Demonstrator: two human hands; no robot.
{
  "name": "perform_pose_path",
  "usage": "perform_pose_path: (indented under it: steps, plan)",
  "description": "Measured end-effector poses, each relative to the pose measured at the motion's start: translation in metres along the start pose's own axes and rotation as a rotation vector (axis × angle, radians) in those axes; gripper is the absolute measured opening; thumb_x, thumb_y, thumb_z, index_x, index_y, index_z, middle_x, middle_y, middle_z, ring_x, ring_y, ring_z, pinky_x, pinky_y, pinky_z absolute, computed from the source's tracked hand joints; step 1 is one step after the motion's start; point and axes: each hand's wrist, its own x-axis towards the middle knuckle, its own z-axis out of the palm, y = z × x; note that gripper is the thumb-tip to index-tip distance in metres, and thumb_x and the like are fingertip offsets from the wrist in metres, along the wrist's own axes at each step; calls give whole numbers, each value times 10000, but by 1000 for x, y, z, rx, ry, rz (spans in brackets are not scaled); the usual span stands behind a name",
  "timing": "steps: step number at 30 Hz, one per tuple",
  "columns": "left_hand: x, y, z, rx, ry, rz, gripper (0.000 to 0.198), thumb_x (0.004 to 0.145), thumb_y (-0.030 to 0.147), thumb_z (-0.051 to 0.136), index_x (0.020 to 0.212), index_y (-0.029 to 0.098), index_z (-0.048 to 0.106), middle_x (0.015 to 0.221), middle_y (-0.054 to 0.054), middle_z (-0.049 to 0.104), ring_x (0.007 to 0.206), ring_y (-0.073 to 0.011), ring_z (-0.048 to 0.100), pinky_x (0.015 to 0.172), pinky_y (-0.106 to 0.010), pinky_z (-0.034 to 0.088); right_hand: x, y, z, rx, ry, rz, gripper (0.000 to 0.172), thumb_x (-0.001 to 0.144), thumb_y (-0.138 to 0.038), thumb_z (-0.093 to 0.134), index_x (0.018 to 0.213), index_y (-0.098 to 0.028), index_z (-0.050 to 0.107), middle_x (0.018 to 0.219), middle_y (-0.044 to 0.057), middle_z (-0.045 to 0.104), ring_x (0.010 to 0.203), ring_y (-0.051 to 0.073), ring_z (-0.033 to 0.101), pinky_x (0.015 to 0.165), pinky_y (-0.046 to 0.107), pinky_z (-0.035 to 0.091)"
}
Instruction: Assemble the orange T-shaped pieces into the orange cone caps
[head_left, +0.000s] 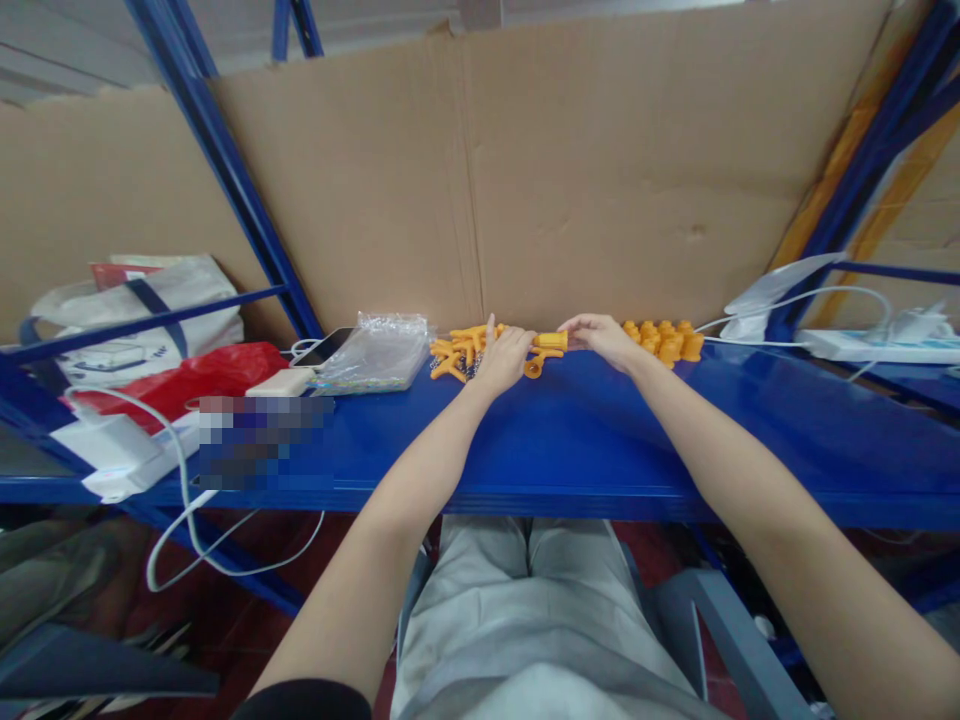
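My left hand [504,357] and my right hand [600,336] meet over the far part of a blue shelf [570,430]. Between them they grip one small orange plastic part [550,341], each hand closed on one end. A loose orange ring-shaped piece [534,368] lies just under it by my left fingers. A heap of orange pieces [456,352] lies left of my left hand. A row of orange caps [666,340] stands right of my right hand.
A clear plastic bag [375,352], a phone [327,346] and a white power bank [282,382] lie at the left. Red and white bags [180,375], white cables [184,500] and chargers [862,345] sit at both ends. Cardboard [525,170] backs the shelf.
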Motion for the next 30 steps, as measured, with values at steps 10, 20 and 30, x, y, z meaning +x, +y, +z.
perform_pose_path:
  steps: [10,20,30]
  plan:
    - [1,10,-5,72,-184,124,261,953,174,446,1016,164,699,1034,-123,745,1077,-283,658,1157,-583,291,-12,-7,10,-912,-213,-237,235,922,-311,621,1061,-201,775,1125,92,764,1078,262,687,927,353,475]
    - [2,13,-3,-49,-202,75,253,933,212,456,910,183,706,967,-118,764,1023,-300,674,1062,-540,331,-21,-16,20,-1357,-248,-350,211,956,-218,544,1113,-186,681,1148,144,719,1130,301,601,897,406,370]
    - [10,-4,2,-305,-123,-327,314,986,354,486,913,185,740,894,-53,770,934,-246,680,926,-403,440,-20,-18,8,-1380,131,-438,311,960,-107,366,1156,-157,603,1177,188,640,1142,316,517,1010,496,306]
